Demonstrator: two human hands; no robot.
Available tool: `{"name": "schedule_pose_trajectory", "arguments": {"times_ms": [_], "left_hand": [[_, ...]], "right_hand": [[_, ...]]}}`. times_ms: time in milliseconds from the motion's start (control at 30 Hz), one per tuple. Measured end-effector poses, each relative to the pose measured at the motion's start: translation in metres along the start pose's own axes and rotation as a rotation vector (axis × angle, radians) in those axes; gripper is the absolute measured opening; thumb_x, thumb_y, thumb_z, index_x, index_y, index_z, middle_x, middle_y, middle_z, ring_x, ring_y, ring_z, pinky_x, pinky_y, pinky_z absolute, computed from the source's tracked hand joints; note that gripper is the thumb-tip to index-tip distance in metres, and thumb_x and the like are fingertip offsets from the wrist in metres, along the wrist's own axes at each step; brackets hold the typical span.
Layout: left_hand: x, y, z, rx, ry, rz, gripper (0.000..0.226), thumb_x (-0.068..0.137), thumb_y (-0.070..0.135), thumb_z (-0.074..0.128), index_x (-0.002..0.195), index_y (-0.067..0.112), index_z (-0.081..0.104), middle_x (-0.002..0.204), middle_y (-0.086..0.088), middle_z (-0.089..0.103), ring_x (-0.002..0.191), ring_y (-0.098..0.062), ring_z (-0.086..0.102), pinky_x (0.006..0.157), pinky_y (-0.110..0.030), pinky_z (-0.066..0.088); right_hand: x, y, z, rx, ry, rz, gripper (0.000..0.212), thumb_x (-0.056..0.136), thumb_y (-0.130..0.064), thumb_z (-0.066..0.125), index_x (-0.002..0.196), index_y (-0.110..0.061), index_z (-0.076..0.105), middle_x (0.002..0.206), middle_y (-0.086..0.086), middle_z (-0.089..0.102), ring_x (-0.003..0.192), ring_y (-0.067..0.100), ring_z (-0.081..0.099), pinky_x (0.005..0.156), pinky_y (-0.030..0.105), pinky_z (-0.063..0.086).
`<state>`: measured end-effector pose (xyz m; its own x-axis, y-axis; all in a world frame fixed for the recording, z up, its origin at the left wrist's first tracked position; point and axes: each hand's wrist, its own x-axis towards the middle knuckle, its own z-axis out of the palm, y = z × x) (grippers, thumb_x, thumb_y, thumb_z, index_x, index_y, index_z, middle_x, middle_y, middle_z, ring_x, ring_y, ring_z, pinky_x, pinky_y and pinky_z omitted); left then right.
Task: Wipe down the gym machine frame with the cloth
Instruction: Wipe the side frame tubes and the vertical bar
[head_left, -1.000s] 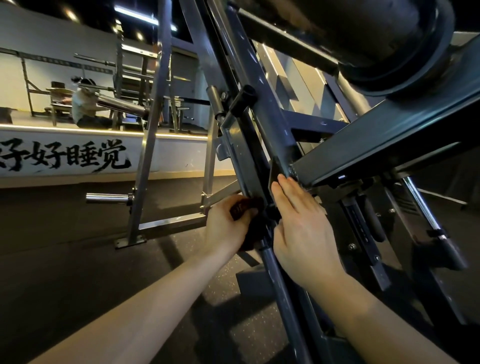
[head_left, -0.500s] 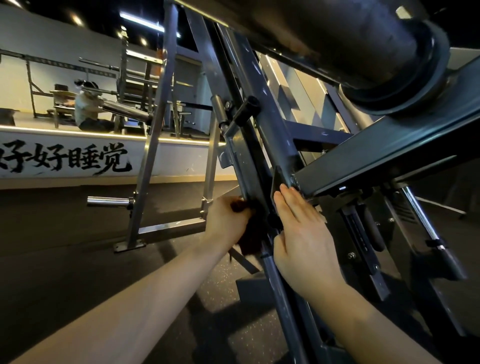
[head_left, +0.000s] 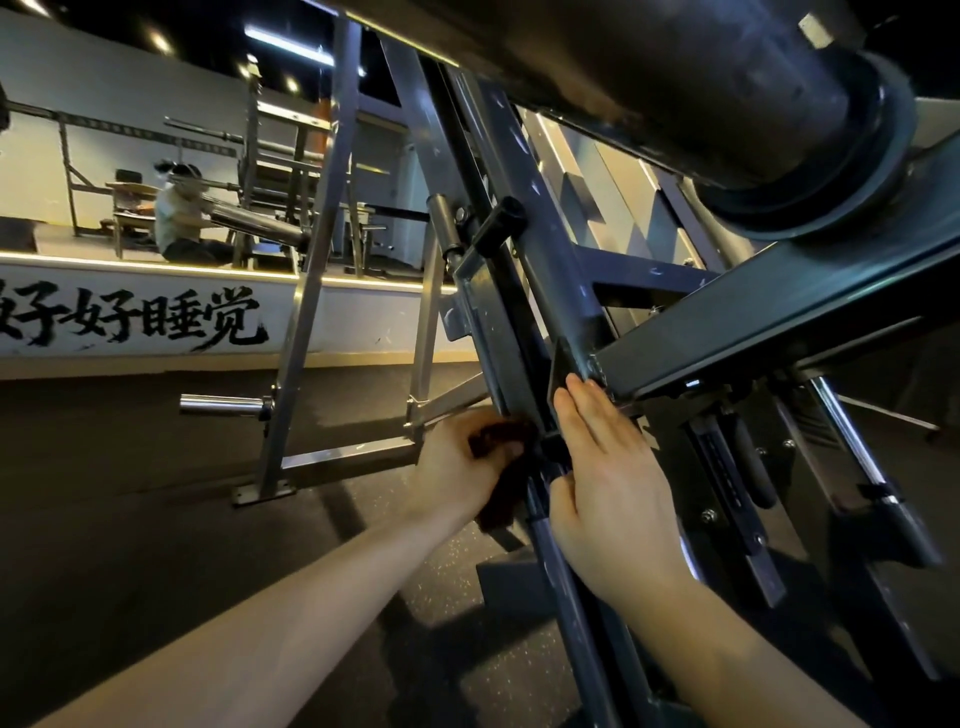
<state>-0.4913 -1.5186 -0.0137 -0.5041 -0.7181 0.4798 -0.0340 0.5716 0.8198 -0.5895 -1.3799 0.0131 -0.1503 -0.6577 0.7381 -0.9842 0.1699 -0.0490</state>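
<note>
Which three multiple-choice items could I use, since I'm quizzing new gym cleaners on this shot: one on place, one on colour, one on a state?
1. Where is the cloth?
A. in a bucket
B. in the left hand, against the slanted frame
C. in a pocket
2. Cloth colour?
A. white
B. yellow
C. dark red
3. How is the right hand?
A. flat, fingers straight on the frame
B. bunching the cloth
C. hanging at the side

B: left fingers curl round it at the frame.
C: it shows dark reddish.
A: its fingers lie straight on the frame.
</note>
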Motion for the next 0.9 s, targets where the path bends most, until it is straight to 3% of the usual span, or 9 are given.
{"name": "schedule_pose_trajectory", "arguments": {"times_ms": [133, 200, 367, 433, 500, 600, 700, 800, 900], "left_hand": [[0.012, 0.001, 0.0, 0.115, 0.056, 0.03, 0.018, 0.096, 0.021, 0.07, 0.105, 0.036, 0.068, 0.096, 0.022, 0.067, 0.088, 0.014, 0.062, 0.075, -0.003, 0.046], [0.034, 0.006, -0.001, 0.075, 0.178, 0.02, 0.016, 0.096, 0.018, 0.069, 0.105, 0.031, 0.069, 0.1, 0.016, 0.069, 0.094, 0.005, 0.063, 0.085, -0.011, 0.045], [0.061, 0.016, -0.006, -0.101, 0.369, -0.058, 0.006, 0.096, 0.02, 0.069, 0.102, 0.021, 0.066, 0.096, 0.007, 0.067, 0.097, -0.011, 0.065, 0.09, -0.029, 0.053], [0.043, 0.016, 0.0, -0.226, 0.284, -0.185, 0.009, 0.096, 0.019, 0.069, 0.105, 0.02, 0.068, 0.101, 0.007, 0.07, 0.101, -0.01, 0.066, 0.093, -0.031, 0.054], [0.023, 0.013, -0.004, -0.273, 0.067, -0.296, 0.012, 0.096, 0.019, 0.069, 0.107, 0.021, 0.069, 0.102, 0.004, 0.073, 0.101, -0.012, 0.069, 0.093, -0.033, 0.055], [0.014, 0.01, -0.024, -0.203, -0.157, -0.357, 0.011, 0.094, 0.022, 0.071, 0.106, 0.02, 0.071, 0.098, 0.001, 0.075, 0.096, -0.015, 0.072, 0.081, -0.029, 0.055], [0.026, 0.011, -0.039, -0.126, -0.005, -0.329, 0.011, 0.096, 0.024, 0.069, 0.105, 0.018, 0.067, 0.102, -0.003, 0.07, 0.099, -0.018, 0.068, 0.077, -0.027, 0.053], [0.043, 0.014, -0.047, -0.195, 0.293, -0.201, 0.013, 0.095, 0.019, 0.069, 0.104, 0.02, 0.061, 0.106, -0.002, 0.065, 0.105, -0.017, 0.064, 0.088, -0.03, 0.055], [0.05, 0.023, -0.036, -0.251, 0.399, -0.066, 0.025, 0.091, 0.014, 0.073, 0.108, 0.024, 0.058, 0.11, 0.007, 0.064, 0.107, -0.009, 0.062, 0.085, -0.024, 0.055]], "right_hand": [[0.0, 0.002, 0.001, 0.012, 0.0, -0.013, 0.068, 0.082, -0.007, 0.06, 0.149, -0.006, 0.047, 0.158, 0.01, 0.044, 0.147, 0.026, 0.04, 0.116, 0.049, 0.04], [0.0, 0.003, -0.001, 0.017, -0.025, -0.004, 0.071, 0.083, -0.007, 0.061, 0.152, -0.008, 0.044, 0.16, 0.008, 0.04, 0.15, 0.023, 0.035, 0.119, 0.048, 0.038], [0.001, 0.002, -0.002, 0.027, -0.041, 0.023, 0.071, 0.084, -0.009, 0.063, 0.152, -0.011, 0.044, 0.161, 0.006, 0.039, 0.15, 0.021, 0.034, 0.119, 0.044, 0.036], [0.001, 0.001, -0.003, 0.037, -0.03, 0.032, 0.069, 0.084, -0.008, 0.063, 0.151, -0.01, 0.046, 0.159, 0.006, 0.042, 0.149, 0.021, 0.037, 0.118, 0.043, 0.037], [0.002, 0.001, -0.002, 0.055, -0.009, 0.032, 0.066, 0.083, -0.006, 0.062, 0.148, -0.009, 0.049, 0.157, 0.006, 0.045, 0.146, 0.022, 0.04, 0.115, 0.044, 0.041], [0.002, 0.005, -0.003, 0.061, 0.008, 0.018, 0.066, 0.082, -0.007, 0.058, 0.147, -0.01, 0.05, 0.155, 0.006, 0.048, 0.144, 0.022, 0.044, 0.112, 0.045, 0.045], [0.001, 0.007, -0.003, 0.048, 0.004, 0.006, 0.068, 0.081, -0.013, 0.055, 0.149, -0.012, 0.048, 0.157, 0.005, 0.045, 0.145, 0.021, 0.043, 0.113, 0.042, 0.041], [0.002, 0.007, -0.001, 0.02, 0.01, 0.0, 0.066, 0.082, -0.016, 0.054, 0.148, -0.012, 0.049, 0.157, 0.006, 0.045, 0.146, 0.021, 0.041, 0.115, 0.039, 0.036], [0.0, 0.008, 0.002, 0.001, -0.003, 0.013, 0.068, 0.083, -0.018, 0.054, 0.151, -0.014, 0.046, 0.159, 0.004, 0.042, 0.148, 0.02, 0.037, 0.116, 0.038, 0.032]]}}
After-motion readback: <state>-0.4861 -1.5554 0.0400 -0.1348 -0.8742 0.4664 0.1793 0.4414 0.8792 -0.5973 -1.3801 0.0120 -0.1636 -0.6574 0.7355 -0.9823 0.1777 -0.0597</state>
